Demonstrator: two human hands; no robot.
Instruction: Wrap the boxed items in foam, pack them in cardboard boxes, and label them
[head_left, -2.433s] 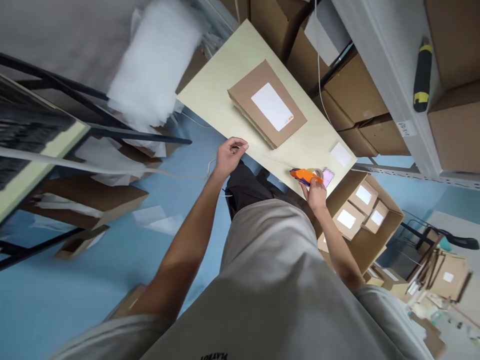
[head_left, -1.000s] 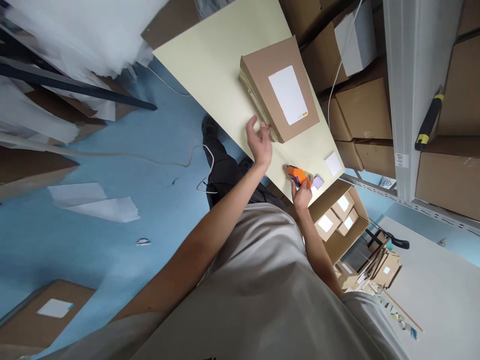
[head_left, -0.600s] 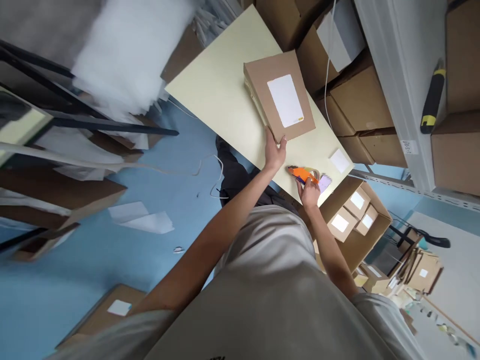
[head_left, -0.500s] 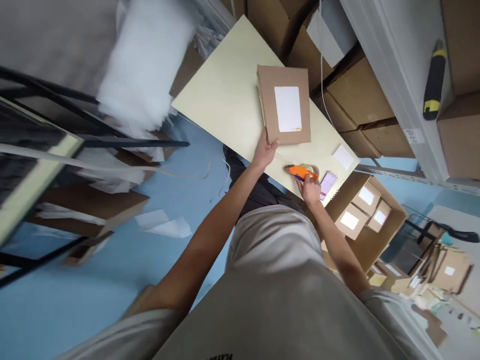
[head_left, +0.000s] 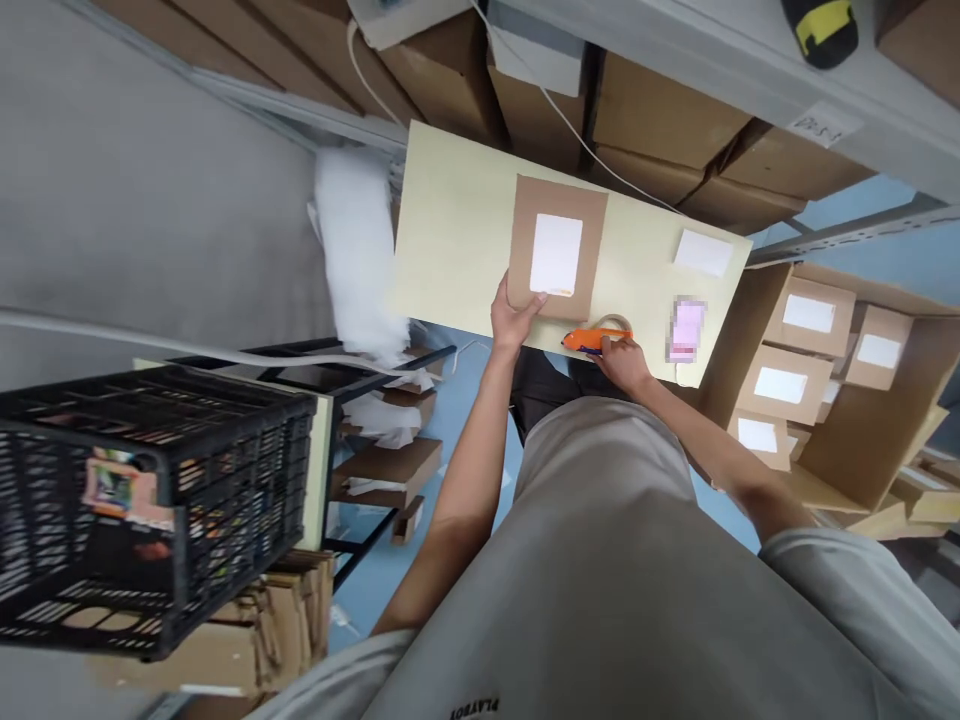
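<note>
On the pale table (head_left: 457, 235) is a flat brown cardboard box (head_left: 521, 235) with a white label (head_left: 556, 252) on its upper face. My left hand (head_left: 513, 312) grips the box's near left corner, its thumb over the top face. To the right, by the table's front edge, my right hand (head_left: 624, 364) is closed on the end of an orange tape dispenser (head_left: 589, 340). A roll of tape (head_left: 616, 322) shows behind the dispenser, partly covered by it. The dispenser lies just in front of the box.
A phone with a blurred-out screen (head_left: 685, 332) and a white paper slip (head_left: 703, 253) lie on the table's right. Beyond that end, a large open carton (head_left: 847, 480) holds several labelled boxes. Cartons (head_left: 667, 110) line the shelf behind. A black crate (head_left: 247, 450) stands at left.
My view has swung round, so the table appears more level and the black crate has come into sight. My left hand keeps its hold on the box, my right on the dispenser.
</note>
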